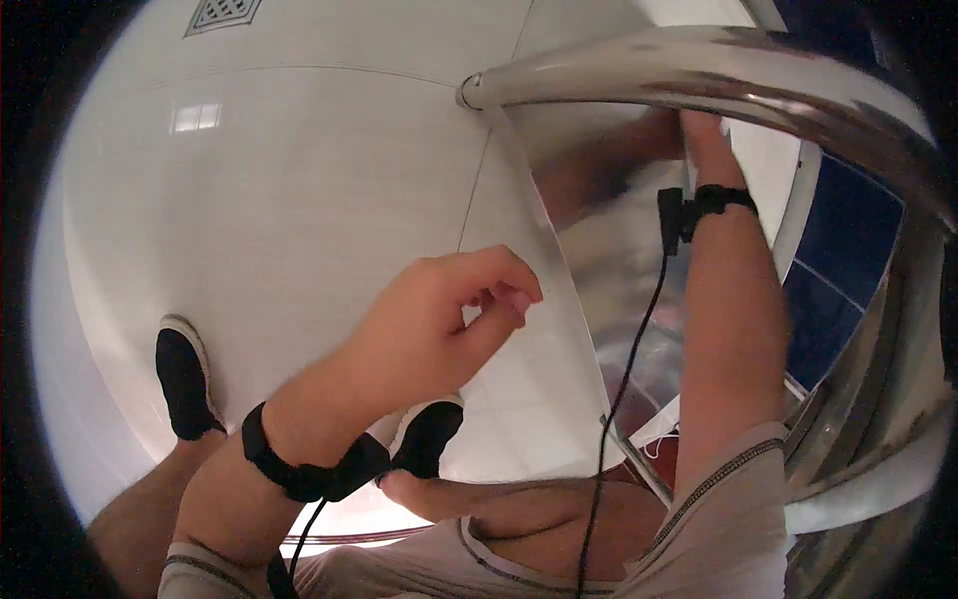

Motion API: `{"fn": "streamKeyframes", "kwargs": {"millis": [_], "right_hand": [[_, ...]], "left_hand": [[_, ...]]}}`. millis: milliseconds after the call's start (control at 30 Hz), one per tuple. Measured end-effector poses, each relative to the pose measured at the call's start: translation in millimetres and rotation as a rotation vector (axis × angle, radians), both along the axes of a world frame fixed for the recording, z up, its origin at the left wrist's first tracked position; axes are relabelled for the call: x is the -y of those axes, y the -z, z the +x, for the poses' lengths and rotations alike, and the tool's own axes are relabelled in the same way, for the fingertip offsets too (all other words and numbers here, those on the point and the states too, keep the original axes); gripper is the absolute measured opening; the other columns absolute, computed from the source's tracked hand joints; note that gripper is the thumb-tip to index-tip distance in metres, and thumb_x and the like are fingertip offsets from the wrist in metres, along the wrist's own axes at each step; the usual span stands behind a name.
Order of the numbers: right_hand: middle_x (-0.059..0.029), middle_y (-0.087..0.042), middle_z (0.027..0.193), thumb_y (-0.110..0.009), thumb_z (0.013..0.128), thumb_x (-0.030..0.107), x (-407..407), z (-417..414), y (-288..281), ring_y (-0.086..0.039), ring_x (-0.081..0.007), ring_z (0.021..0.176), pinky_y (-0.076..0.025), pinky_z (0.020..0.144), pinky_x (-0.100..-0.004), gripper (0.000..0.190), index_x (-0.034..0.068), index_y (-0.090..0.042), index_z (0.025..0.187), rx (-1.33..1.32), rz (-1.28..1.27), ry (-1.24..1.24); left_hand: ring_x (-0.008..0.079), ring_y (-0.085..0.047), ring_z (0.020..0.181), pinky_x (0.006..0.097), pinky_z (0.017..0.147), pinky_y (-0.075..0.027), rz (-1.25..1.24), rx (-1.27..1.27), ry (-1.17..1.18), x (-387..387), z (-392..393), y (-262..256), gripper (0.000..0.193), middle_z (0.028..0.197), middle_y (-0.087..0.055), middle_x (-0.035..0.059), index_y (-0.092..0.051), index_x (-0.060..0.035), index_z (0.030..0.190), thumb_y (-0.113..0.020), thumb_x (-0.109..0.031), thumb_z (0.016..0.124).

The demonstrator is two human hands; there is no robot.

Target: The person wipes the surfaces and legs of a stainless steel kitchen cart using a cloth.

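Observation:
My left hand (468, 311) is in mid-air over the pale tiled floor. Its fingers curl in to meet the thumb, and I see nothing held between them. My right arm reaches behind a thick, shiny metal tube (636, 71). Only the wrist end of my right hand (705, 133) shows; the tube hides its fingers, so whatever they touch is out of sight. Beside that forearm stands a polished metal panel (591, 247), which mirrors the arm in a blur. Each wrist wears a black strap with a cabled device, one at the left (318, 472) and one at the right (673, 217).
Dark blue wall tiles (846, 262) lie beyond my right arm. A floor drain grate (223, 13) is at the upper left. Black shoes (182, 378) stand on the glossy floor (299, 187). The right device's black cable (636, 344) hangs across the metal panel.

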State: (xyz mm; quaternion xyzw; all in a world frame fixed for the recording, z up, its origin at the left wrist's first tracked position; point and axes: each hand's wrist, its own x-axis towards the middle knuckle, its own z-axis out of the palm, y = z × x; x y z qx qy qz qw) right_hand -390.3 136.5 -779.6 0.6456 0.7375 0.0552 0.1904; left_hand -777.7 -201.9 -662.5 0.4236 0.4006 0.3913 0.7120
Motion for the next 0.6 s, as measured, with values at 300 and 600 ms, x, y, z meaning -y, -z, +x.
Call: {"fn": "streamKeyframes", "kwargs": {"millis": [300,600], "right_hand": [[-0.0263,-0.012,0.150,-0.052,0.087,0.046,216,-131,-55,-0.010,-0.0427,0.139,-0.003,0.114,-0.0484,0.090,-0.011,-0.008,0.141,-0.559,0.071,0.429],[-0.0297,-0.020,0.146,-0.047,0.090,0.046,318,-136,-51,-0.007,-0.0399,0.140,-0.007,0.108,-0.0639,0.080,-0.008,-0.018,0.141,-0.324,-0.080,0.032]], "left_hand": [[0.0112,-0.058,0.078,0.0256,0.073,-0.046,0.050,0.033,0.073,-31,24,-16,0.010,0.082,-0.059,0.0032,-0.058,-0.0021,0.094,-0.051,-0.008,0.093],[0.0101,-0.057,0.078,0.0249,0.074,-0.047,0.023,0.144,0.092,-30,32,-19,0.012,0.080,-0.059,0.0017,-0.058,-0.0026,0.097,-0.050,-0.011,0.094]]}}
